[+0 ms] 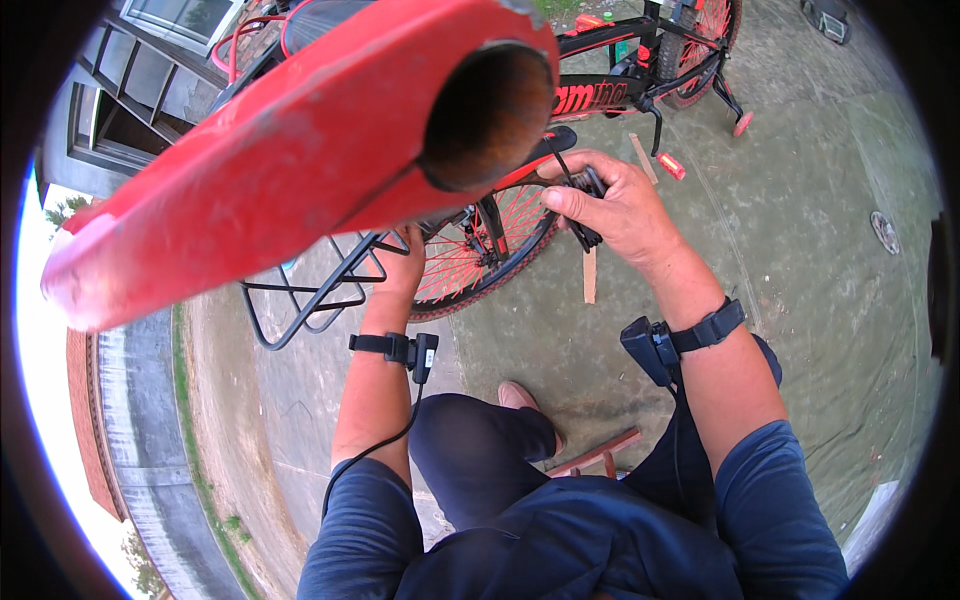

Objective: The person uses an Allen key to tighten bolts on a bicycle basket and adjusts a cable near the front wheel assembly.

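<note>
In my right hand (615,205) is a black tool with thin rods (588,195), which looks like a folding hex key set, pinched between thumb and fingers. A black bicycle fender or seat part (560,138) is just beyond it. My left hand (402,262) reaches beside a bicycle wheel (480,250) with red spokes, near its hub; its fingers are mostly hidden. Close by is a black wire rack (320,295). A large red metal part (290,150) with a round tube opening covers much of the upper left, hiding what lies behind it.
A black and red bicycle frame (610,90) stretches across the top, with another wheel (700,50) and a small red training wheel (743,123). On the floor lie a red packet (671,165), cardboard strips (590,275) and a round disc (884,232). A wooden stool (600,455) is under me.
</note>
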{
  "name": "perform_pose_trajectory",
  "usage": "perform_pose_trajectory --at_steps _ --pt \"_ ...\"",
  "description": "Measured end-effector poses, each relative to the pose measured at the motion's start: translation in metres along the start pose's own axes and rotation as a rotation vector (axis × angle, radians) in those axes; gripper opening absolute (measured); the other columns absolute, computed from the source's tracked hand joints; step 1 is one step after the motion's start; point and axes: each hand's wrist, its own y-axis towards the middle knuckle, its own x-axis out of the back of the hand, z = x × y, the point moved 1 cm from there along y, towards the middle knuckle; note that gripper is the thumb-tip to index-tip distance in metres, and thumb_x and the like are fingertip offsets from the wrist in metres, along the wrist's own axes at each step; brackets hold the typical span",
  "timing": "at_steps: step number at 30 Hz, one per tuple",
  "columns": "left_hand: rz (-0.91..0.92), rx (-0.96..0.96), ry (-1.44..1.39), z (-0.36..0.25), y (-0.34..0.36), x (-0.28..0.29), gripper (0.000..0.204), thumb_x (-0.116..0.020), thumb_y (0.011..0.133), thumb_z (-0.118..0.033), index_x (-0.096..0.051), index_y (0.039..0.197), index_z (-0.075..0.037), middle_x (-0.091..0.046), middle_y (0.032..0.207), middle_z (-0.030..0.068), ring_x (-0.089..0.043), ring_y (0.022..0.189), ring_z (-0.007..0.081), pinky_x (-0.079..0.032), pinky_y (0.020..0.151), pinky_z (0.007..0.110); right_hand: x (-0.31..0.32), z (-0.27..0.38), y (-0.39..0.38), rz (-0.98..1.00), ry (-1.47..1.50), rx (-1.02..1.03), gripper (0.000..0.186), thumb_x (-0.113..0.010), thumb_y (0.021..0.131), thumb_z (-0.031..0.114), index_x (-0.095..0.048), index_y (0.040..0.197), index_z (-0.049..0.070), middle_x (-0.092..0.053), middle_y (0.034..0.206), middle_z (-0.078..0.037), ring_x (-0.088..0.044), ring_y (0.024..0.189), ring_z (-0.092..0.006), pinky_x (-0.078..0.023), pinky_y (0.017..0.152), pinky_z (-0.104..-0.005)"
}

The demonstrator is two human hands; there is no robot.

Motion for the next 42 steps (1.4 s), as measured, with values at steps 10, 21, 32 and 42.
perform_pose_trajectory --at_steps 10,21,32,42 --pt "-0.075 -0.077 0.04 0.009 0.0 -0.013 0.013 -0.067 0.089 -0.015 -0.061 0.089 -0.003 -0.061 0.087 0.0189 -0.061 0.077 0.0408 -0.047 0.064 0.047 0.002 -0.003 0.0 0.034 -0.085 -0.005 0.036 -0.078 0.085 0.024 -0.067 0.11 0.002 -0.065 0.084 0.0 -0.058 0.072 -0.0063 -0.048 0.065 -0.0229" --pt "-0.096 -0.058 -0.058 0.0 0.006 -0.01 0.024 -0.063 0.093 -0.028 -0.065 0.099 -0.005 -0.067 0.093 0.0214 -0.066 0.088 0.041 -0.052 0.074 0.045 0.004 0.001 -0.001 0.025 -0.05 -0.036 0.037 -0.079 0.085 0.025 -0.067 0.11 0.002 -0.065 0.084 0.001 -0.058 0.072 -0.0063 -0.048 0.066 -0.0227" --pt "-0.193 -0.151 0.064 0.02 -0.002 -0.024 0.021 -0.065 0.091 -0.022 -0.063 0.093 -0.001 -0.065 0.087 0.0206 -0.064 0.082 0.0409 -0.049 0.07 0.047 0.0 0.001 0.001 0.002 0.001 -0.043 0.033 -0.081 0.082 0.021 -0.07 0.106 0.002 -0.064 0.085 0.004 -0.053 0.074 -0.0037 -0.045 0.066 -0.0218" --pt "-0.241 -0.165 -0.016 0.011 0.0 -0.019 0.023 -0.063 0.092 -0.024 -0.062 0.092 -0.001 -0.063 0.09 0.0205 -0.062 0.083 0.0428 -0.048 0.071 0.048 -0.003 0.0 0.002 0.012 0.007 -0.012 0.033 -0.081 0.082 0.022 -0.07 0.106 0.002 -0.063 0.082 0.004 -0.051 0.072 -0.0033 -0.044 0.064 -0.0216"
